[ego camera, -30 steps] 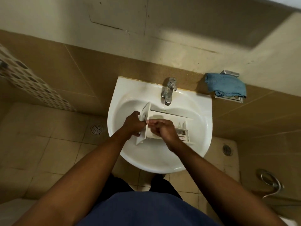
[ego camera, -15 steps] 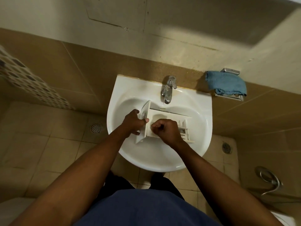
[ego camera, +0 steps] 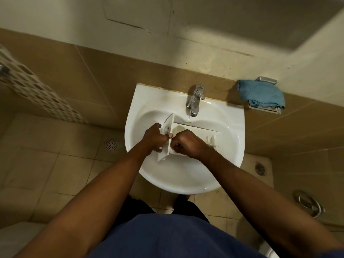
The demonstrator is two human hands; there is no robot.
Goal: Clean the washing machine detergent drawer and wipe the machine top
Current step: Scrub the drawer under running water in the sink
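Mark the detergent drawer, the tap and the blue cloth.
detergent drawer [ego camera: 169,121], head view, upper part of its front panel.
tap [ego camera: 194,101], head view, middle of its body.
blue cloth [ego camera: 260,94], head view, centre of the cloth.

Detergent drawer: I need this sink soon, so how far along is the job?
Done: the detergent drawer is out, in the sink. In hand: the left hand grips its front panel; the right hand, fisted, is inside it. Left: wiping the machine top; the blue cloth lies untouched.
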